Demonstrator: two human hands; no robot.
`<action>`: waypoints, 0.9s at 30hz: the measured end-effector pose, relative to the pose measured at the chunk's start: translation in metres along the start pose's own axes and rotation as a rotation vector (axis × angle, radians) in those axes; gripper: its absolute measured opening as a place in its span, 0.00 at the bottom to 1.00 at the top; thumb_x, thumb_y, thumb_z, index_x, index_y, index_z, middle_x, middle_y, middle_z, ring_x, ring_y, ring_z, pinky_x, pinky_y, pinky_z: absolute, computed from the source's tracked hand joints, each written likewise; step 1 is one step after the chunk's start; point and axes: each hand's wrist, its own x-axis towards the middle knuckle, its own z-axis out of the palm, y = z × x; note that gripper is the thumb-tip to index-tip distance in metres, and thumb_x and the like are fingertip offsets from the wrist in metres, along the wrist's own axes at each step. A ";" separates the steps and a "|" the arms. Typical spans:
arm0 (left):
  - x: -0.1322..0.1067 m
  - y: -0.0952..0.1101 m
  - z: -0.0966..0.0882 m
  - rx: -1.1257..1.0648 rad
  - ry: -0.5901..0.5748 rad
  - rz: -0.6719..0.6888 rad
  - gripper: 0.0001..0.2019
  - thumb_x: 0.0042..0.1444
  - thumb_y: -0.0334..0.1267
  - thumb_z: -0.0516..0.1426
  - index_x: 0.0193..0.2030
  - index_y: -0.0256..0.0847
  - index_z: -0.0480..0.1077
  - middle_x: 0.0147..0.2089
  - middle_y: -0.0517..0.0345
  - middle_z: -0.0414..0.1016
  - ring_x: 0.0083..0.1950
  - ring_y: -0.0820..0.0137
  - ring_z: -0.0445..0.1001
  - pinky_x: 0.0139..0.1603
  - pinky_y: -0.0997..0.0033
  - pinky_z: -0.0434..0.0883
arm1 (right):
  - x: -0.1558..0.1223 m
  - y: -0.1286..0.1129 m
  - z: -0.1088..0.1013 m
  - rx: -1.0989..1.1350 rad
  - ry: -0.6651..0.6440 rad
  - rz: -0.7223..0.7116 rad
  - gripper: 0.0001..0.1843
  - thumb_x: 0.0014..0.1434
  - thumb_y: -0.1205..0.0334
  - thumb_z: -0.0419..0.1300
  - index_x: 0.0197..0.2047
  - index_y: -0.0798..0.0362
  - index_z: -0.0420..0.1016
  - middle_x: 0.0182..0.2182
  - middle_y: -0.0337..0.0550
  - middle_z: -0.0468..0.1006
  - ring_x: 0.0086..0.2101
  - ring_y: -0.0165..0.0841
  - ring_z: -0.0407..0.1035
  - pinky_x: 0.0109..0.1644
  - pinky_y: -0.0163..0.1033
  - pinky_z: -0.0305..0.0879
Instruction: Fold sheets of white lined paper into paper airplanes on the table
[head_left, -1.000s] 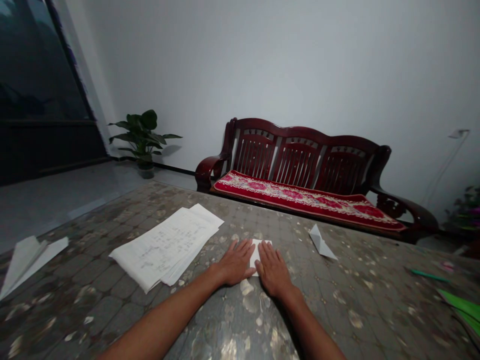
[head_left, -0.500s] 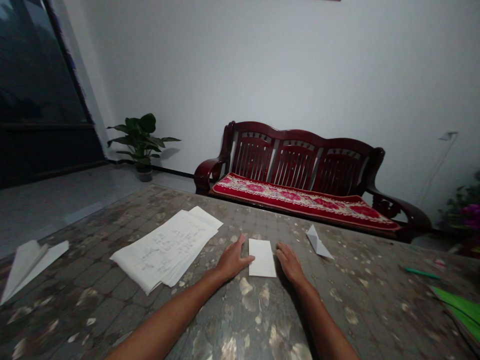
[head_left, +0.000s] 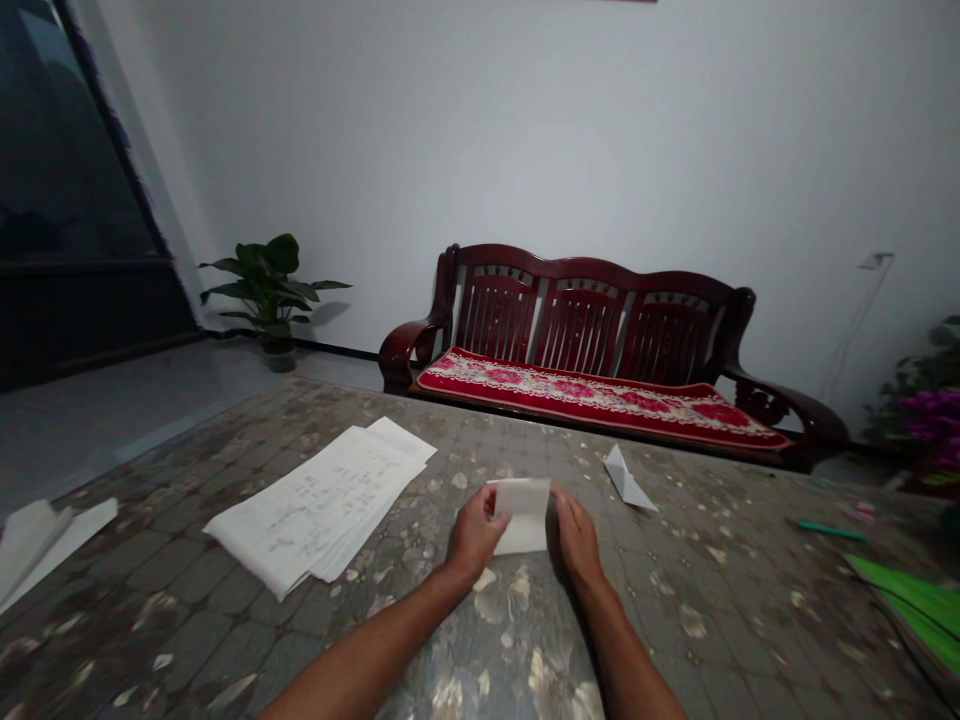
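A small folded white paper (head_left: 523,512) is raised off the patterned table (head_left: 675,600) at its far end. My left hand (head_left: 474,535) pinches its left edge. My right hand (head_left: 576,535) grips its right edge. Both hands sit close together at the table's middle, fingers curled on the paper.
A stack of printed sheets (head_left: 319,505) lies left of my hands. A folded white paper shape (head_left: 626,477) rests to the right. A paper plane (head_left: 41,540) is at far left. Green paper (head_left: 911,600) and a green pen (head_left: 821,528) lie at right. Behind stand a wooden bench (head_left: 600,350) and a potted plant (head_left: 266,290).
My hands first pressed flat on the paper, then moved apart beside it. Now they have closed on its edges and lifted its far end.
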 end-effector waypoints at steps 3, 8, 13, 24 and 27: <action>-0.012 0.001 -0.008 0.029 0.041 0.254 0.09 0.53 0.28 0.52 0.33 0.42 0.73 0.38 0.55 0.77 0.45 0.64 0.74 0.49 0.64 0.71 | -0.001 0.004 -0.006 0.314 0.084 0.140 0.37 0.66 0.47 0.34 0.55 0.60 0.75 0.51 0.54 0.78 0.47 0.40 0.73 0.52 0.42 0.67; -0.022 -0.003 -0.022 0.175 -0.163 0.341 0.09 0.54 0.29 0.53 0.36 0.44 0.74 0.41 0.55 0.77 0.46 0.64 0.73 0.51 0.63 0.70 | -0.005 0.002 -0.009 0.305 0.011 0.084 0.30 0.62 0.46 0.43 0.44 0.56 0.80 0.43 0.51 0.80 0.43 0.41 0.73 0.50 0.41 0.67; -0.021 -0.019 -0.034 0.177 -0.294 0.343 0.13 0.55 0.30 0.54 0.45 0.43 0.74 0.52 0.54 0.74 0.55 0.65 0.71 0.57 0.66 0.68 | -0.011 -0.006 -0.011 0.046 -0.060 -0.016 0.19 0.58 0.60 0.48 0.40 0.53 0.81 0.39 0.46 0.79 0.42 0.37 0.72 0.50 0.36 0.65; 0.012 -0.014 -0.056 0.148 -0.470 0.214 0.21 0.55 0.28 0.48 0.50 0.38 0.76 0.56 0.51 0.76 0.58 0.62 0.72 0.61 0.65 0.65 | -0.019 -0.024 -0.015 -0.108 -0.130 -0.007 0.20 0.58 0.66 0.49 0.43 0.49 0.82 0.38 0.44 0.78 0.41 0.35 0.72 0.45 0.35 0.63; 0.009 -0.002 -0.048 0.311 -0.430 0.201 0.18 0.62 0.34 0.47 0.50 0.35 0.75 0.55 0.45 0.76 0.57 0.60 0.71 0.61 0.64 0.64 | -0.020 -0.027 -0.015 -0.097 -0.107 -0.037 0.21 0.58 0.68 0.49 0.44 0.49 0.82 0.38 0.44 0.79 0.41 0.34 0.72 0.45 0.34 0.63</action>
